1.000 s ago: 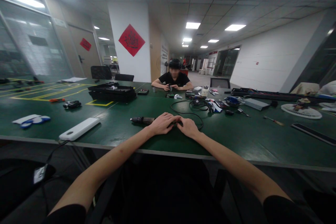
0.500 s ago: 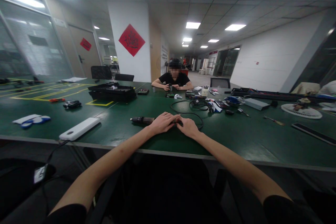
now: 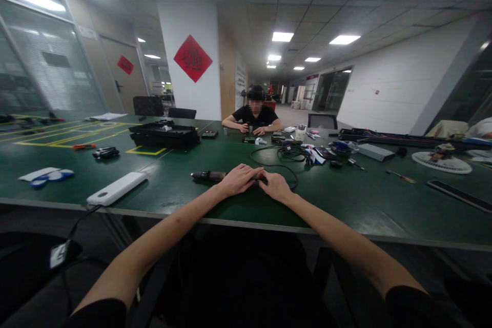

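A dark rod-shaped power tool (image 3: 208, 176) lies on the green table (image 3: 346, 200) just beyond its near edge, with its tip pointing left. My left hand (image 3: 240, 180) rests over the tool's body, fingers curved across it. My right hand (image 3: 275, 186) meets it from the right, fingers bent and pressed against the tool's hidden right end. A black cable (image 3: 282, 166) loops away behind my hands. The part of the tool under my hands is hidden.
A white power bank (image 3: 116, 188) with a cable lies near the left front edge, beside white and blue pieces (image 3: 46, 175). A black case (image 3: 164, 136) stands further back. A person (image 3: 253, 115) sits opposite amid scattered tools (image 3: 319, 152). A screwdriver (image 3: 402, 177) lies to the right.
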Tool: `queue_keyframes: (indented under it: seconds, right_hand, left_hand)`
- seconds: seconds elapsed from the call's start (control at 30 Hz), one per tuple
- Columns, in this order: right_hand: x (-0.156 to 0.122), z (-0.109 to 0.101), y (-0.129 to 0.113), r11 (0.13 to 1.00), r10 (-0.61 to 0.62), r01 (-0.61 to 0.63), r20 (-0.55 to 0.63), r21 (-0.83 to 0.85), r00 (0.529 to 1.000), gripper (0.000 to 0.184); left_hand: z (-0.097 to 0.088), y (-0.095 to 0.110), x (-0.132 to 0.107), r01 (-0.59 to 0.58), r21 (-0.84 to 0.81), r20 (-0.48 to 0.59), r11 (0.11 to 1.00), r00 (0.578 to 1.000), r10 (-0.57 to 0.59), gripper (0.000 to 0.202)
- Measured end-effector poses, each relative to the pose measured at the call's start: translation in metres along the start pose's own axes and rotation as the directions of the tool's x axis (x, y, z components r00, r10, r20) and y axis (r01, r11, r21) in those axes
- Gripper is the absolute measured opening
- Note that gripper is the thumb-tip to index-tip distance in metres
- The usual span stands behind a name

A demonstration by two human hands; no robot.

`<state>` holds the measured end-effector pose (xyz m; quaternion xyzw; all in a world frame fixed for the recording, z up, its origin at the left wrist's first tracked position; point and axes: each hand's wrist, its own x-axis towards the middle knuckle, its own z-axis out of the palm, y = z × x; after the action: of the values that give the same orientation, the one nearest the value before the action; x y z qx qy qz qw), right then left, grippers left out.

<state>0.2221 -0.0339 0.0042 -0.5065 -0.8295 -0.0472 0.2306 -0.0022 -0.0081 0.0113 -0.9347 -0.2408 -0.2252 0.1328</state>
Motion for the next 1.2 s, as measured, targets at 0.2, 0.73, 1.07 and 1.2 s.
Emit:
queue_keyframes:
  seconds: [0.2, 0.73, 1.07, 1.2]
  right_hand:
    - [0.0001, -0.0008, -0.0013, 1.000, 0.022, -0.021, 0.019, -0.014, 1.000, 0.024]
    - [0.0003, 0.0014, 0.0009, 0.999, 0.038, -0.038, 0.024, -0.010, 0.999, 0.026]
    - [0.0000, 0.0001, 0.0006, 1.000, 0.014, -0.014, 0.023, -0.001, 1.000, 0.026]
    - [0.0001, 0.0007, 0.0011, 1.000, 0.007, -0.007, 0.028, 0.000, 1.000, 0.025]
  left_hand:
    - [-0.0002, -0.0002, -0.0004, -0.046, -0.031, -0.010, 0.998, 0.999, 0.046, 0.063]
    - [-0.0003, -0.0001, 0.0001, -0.060, -0.031, -0.017, 0.998, 0.998, 0.060, 0.062]
    - [0.0011, -0.0017, 0.0007, -0.038, -0.034, -0.018, 0.999, 0.999, 0.037, 0.057]
    - [0.0017, -0.0018, 0.0007, -0.026, -0.035, -0.023, 0.999, 0.999, 0.025, 0.058]
